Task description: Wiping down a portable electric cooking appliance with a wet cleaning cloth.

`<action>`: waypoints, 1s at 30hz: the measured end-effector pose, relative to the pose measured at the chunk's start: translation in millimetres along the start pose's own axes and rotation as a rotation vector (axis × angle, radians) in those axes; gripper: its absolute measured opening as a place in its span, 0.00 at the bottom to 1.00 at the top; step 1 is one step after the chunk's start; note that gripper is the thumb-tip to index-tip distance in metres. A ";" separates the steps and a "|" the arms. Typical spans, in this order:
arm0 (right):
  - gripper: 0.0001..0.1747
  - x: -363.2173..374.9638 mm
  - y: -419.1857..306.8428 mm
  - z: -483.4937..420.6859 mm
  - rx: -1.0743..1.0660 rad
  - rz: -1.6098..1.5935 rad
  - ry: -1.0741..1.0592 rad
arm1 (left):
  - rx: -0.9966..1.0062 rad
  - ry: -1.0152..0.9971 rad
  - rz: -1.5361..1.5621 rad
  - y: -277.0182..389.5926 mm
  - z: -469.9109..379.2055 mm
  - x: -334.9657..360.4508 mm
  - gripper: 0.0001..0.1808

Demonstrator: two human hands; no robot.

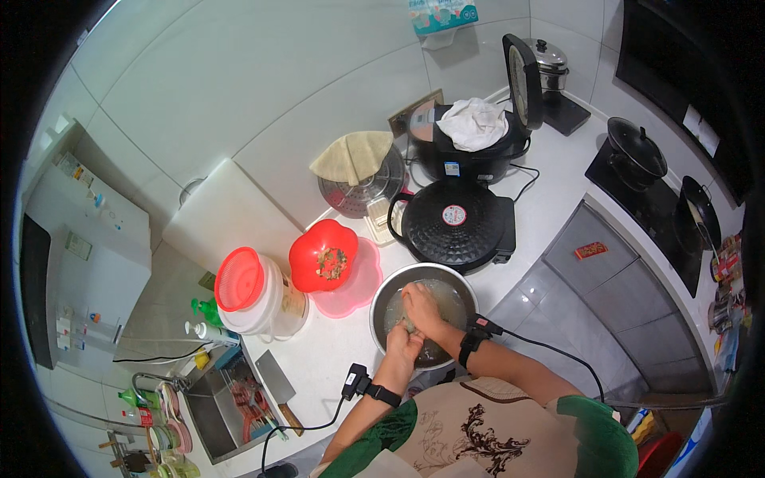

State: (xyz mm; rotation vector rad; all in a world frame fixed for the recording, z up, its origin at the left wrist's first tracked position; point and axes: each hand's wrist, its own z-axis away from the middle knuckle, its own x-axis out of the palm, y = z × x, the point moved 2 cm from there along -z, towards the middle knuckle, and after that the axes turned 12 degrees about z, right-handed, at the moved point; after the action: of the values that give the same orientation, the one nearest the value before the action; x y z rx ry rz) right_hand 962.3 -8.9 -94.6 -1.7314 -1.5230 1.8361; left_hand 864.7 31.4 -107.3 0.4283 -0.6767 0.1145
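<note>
Both hands are inside a round metal basin (382,287) of cloudy liquid, near the counter's front edge. My left hand (406,343) is in its lower part, with the fingers curled inward. Just above it, my right hand (423,308) is bent over, and the two hands meet. Between them shows a bit of a pale, wet, greenish mass (409,324). The fingers cover most of that mass, so what it is cannot be made out. Each wrist wears a black strap with a cabled device.
A black electric griddle (457,224) stands behind the basin. Left of it are a red bowl (317,251) with scraps, a white bucket (281,316) and a cleaver (275,376) beside the sink (206,418). An open-lidded cooker (472,161) holds a white cloth (475,124).
</note>
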 end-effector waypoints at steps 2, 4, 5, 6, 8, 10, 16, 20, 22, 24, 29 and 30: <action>0.12 5.6 16.7 0.1 0.102 -0.045 0.015 | -0.070 -0.050 0.009 -4.6 6.5 13.0 0.19; 0.16 21.1 17.3 19.3 0.384 -0.237 -0.170 | -0.126 -0.092 0.028 -1.4 3.0 11.6 0.20; 0.16 26.3 9.8 34.4 0.379 -0.237 -0.172 | -0.102 -0.067 -0.004 5.3 -3.1 4.6 0.19; 0.18 29.6 -4.6 50.3 0.302 -0.321 -0.215 | -0.069 -0.044 -0.027 14.8 -16.0 -7.3 0.18; 0.20 20.7 -26.7 69.7 0.238 -0.400 -0.251 | -0.117 0.005 -0.107 28.5 -30.0 -26.4 0.18; 0.24 2.4 -32.1 83.7 0.336 -0.499 -0.268 | -0.178 0.089 -0.130 18.5 -15.4 -2.7 0.19; 0.25 2.7 -11.5 45.8 0.127 -0.379 -0.193 | 0.012 -0.134 -0.056 9.5 -12.3 -2.0 0.18; 0.27 4.4 16.5 12.2 0.323 -0.246 -0.142 | 0.014 -0.137 -0.147 -8.3 22.3 33.7 0.27; 0.24 2.9 1.2 16.1 0.314 -0.347 -0.151 | 0.045 -0.158 -0.095 -4.8 22.8 33.2 0.27; 0.21 -1.4 -13.1 27.7 0.312 -0.444 -0.156 | 0.068 -0.181 -0.045 -1.1 26.2 39.3 0.27; 0.16 -27.5 -54.3 57.1 0.478 -0.611 -0.144 | 0.162 0.000 -0.326 13.6 16.3 31.7 0.33; 0.09 -23.5 -70.6 61.5 0.409 -0.644 -0.085 | 0.261 0.021 -0.284 17.1 -11.0 3.4 0.30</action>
State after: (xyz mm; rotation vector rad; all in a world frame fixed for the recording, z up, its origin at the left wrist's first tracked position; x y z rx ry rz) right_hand 884.7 -26.2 -40.0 -0.8569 -1.3808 1.7144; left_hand 869.6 51.4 -106.9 0.7684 -0.5752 -0.0631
